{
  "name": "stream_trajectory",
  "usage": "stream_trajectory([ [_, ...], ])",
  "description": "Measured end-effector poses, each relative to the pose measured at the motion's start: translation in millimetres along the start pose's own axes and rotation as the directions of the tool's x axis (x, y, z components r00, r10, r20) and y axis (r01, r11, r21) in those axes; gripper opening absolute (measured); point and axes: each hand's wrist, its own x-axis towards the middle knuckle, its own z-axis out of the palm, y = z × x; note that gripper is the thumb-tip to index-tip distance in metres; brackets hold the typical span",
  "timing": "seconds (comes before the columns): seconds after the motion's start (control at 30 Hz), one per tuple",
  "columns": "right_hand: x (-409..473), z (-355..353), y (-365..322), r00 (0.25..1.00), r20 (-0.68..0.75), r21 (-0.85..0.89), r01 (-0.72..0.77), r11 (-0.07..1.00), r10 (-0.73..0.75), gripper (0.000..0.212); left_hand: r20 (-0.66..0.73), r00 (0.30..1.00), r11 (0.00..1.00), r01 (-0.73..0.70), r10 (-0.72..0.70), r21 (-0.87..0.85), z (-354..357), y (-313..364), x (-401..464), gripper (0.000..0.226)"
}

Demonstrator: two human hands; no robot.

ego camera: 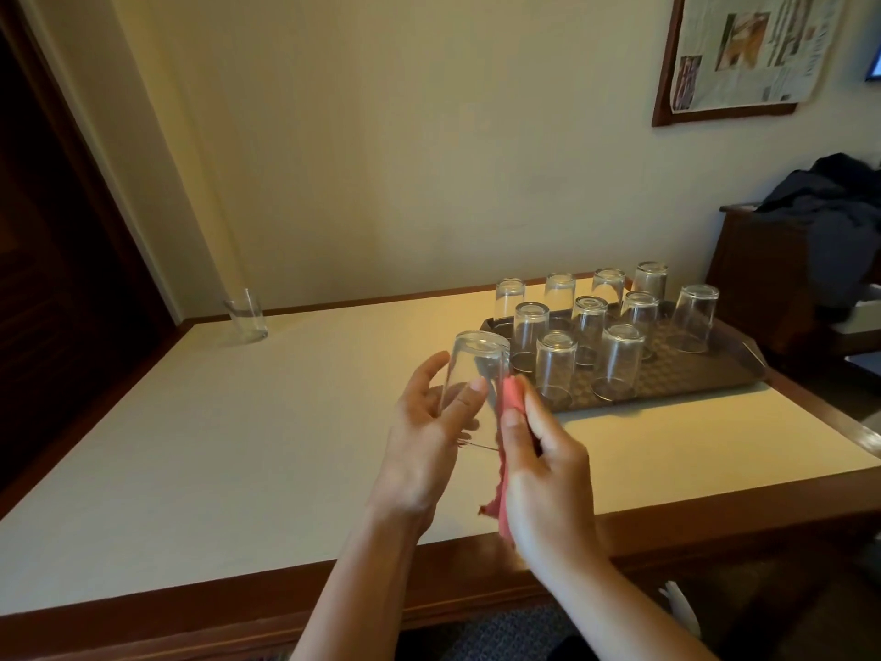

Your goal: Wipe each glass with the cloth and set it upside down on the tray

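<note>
Your left hand (424, 436) holds a clear glass (474, 374) bottom up above the desk (238, 446), thumb and fingers curled round its lower part. Your right hand (543, 465) grips the pink cloth (507, 436) and presses it against the glass's side. Just beyond, the brown tray (705, 379) carries ten glasses (617, 360) set upside down. Far left, near the wall, one glass (248, 317) stands upright on the desk, well apart from the tray.

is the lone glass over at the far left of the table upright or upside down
Upright. The lone glass stands on its narrower base with its wider open rim up, unlike the inverted glasses on the tray.
</note>
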Motion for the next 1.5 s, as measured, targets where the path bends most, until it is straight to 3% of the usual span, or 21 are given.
stream_trajectory([
  [0.07,-8,1,1,1.000,0.002,-0.001,0.006,1.000,-0.006,0.039,-0.004,1.000,0.998,-0.005,0.005,0.067,1,-1,-2,0.078],
  [0.17,15,-2,2,0.998,-0.050,0.003,-0.043,0.999,0.043,0.040,0.140,0.982,0.992,0.125,-0.122,-0.007,3,0,-6,0.055],
  [0.23,24,-6,-2,0.997,-0.069,-0.022,-0.038,0.999,0.037,0.047,0.205,0.966,0.985,0.167,-0.155,-0.042,0,2,-5,0.054],
  [0.43,-9,2,-8,0.999,-0.001,0.049,-0.045,0.998,0.045,0.038,0.038,0.999,0.998,0.017,-0.020,0.060,3,5,-3,0.076],
  [0.6,38,-19,-16,0.995,0.029,-0.003,-0.095,0.995,0.095,0.025,0.185,0.983,0.986,-0.024,-0.007,0.166,-1,-2,-15,0.069],
  [0.73,62,-38,-31,0.970,0.238,-0.218,0.111,0.970,-0.057,0.028,0.204,0.978,0.960,-0.099,0.045,0.260,-5,-7,-22,0.071],
  [0.8,62,-39,-38,0.938,0.309,-0.386,0.275,0.881,-0.157,0.032,0.186,0.979,0.947,-0.138,0.085,0.292,-7,-9,-21,0.073],
  [0.93,54,-40,-42,0.842,0.404,-0.433,0.521,0.736,-0.358,0.029,0.114,0.980,0.929,-0.190,0.162,0.316,-11,-12,-20,0.070],
  [1.1,64,-38,-40,0.856,0.440,-0.486,0.480,0.731,-0.270,0.029,0.090,0.978,0.917,-0.210,0.190,0.338,-3,-19,-23,0.067],
  [1.23,50,-37,-34,0.787,0.524,-0.404,0.567,0.718,-0.327,0.031,0.004,0.975,0.923,-0.211,0.222,0.323,-17,-23,-16,0.065],
  [1.37,64,-33,-33,0.811,0.491,-0.469,0.555,0.687,-0.320,0.032,0.077,0.972,0.921,-0.237,0.224,0.309,-7,-28,-24,0.065],
  [1.5,56,-25,-39,0.711,0.595,-0.401,0.667,0.628,-0.375,0.034,-0.048,0.976,0.959,-0.197,0.211,0.204,-14,-35,-16,0.065],
])
